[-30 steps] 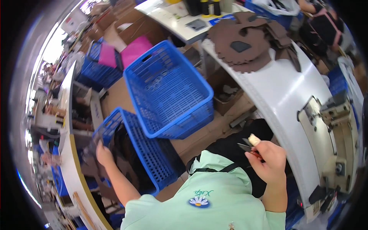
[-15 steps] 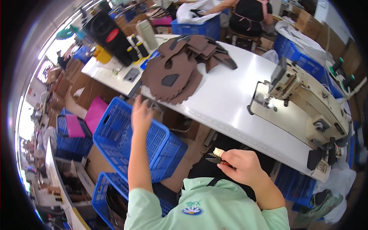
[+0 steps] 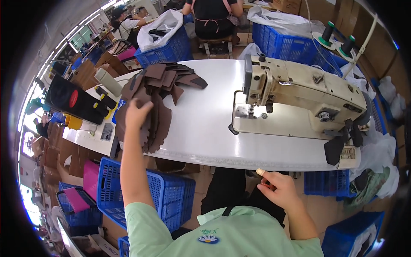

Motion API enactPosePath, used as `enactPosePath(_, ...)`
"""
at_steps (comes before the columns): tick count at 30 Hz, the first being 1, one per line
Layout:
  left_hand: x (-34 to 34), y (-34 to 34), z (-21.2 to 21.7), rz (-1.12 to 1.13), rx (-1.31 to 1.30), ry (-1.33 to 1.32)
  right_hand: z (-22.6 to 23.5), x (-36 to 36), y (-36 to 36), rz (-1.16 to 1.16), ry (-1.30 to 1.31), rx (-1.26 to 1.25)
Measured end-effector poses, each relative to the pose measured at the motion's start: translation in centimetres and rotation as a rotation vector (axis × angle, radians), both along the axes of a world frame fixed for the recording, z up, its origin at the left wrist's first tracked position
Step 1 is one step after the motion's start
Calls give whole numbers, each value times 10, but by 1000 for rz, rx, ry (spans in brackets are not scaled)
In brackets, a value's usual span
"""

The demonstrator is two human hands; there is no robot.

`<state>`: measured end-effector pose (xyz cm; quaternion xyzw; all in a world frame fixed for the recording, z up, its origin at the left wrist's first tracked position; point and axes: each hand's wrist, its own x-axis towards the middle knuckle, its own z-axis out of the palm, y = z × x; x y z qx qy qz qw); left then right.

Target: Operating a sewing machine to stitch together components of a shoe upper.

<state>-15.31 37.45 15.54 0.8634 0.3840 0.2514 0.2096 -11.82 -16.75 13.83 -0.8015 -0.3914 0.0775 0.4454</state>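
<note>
Brown cut pieces [image 3: 159, 124], flat and scallop-edged, lie in a loose heap on the left of the white sewing table [image 3: 201, 128]. Over this heap reaches my left hand [image 3: 138, 112], thumb and fingers apart; whether it touches the top piece is hard to tell. My right hand [image 3: 280, 188] is held in front of the table's near edge, closed around small thread snips [image 3: 268, 185] whose red handle shows. A cream wrapping [image 3: 260, 171] covers a fingertip of that hand. The industrial sewing machine [image 3: 304, 85] stands on the right of the table.
A blue crate [image 3: 175, 201] stands below the table's left end. Thread cones [image 3: 102, 103] and a pale bottle [image 3: 108, 81] are at the back left. Dark scraps [image 3: 336, 147] hang by the machine's right end. Beyond the table, a person [image 3: 212, 21] sits between lined blue crates.
My left hand has moved from above the blue crate to the brown pieces. The view has swung right, bringing the sewing machine nearer the middle. My right hand still holds the snips.
</note>
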Motion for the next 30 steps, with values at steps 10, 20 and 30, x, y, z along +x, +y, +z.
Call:
enactPosePath(10,-2,7,48,-182,-290,-892,-6,30,-39,-253,-17,68)
enactPosePath(20,-61,-224,-73,-277,-516,-426,-78,178,-304,-975,-524,-463)
enactPosePath(30,-69,-271,-82,-255,-900,-486,-45,128,-203,-1069,-269,-508)
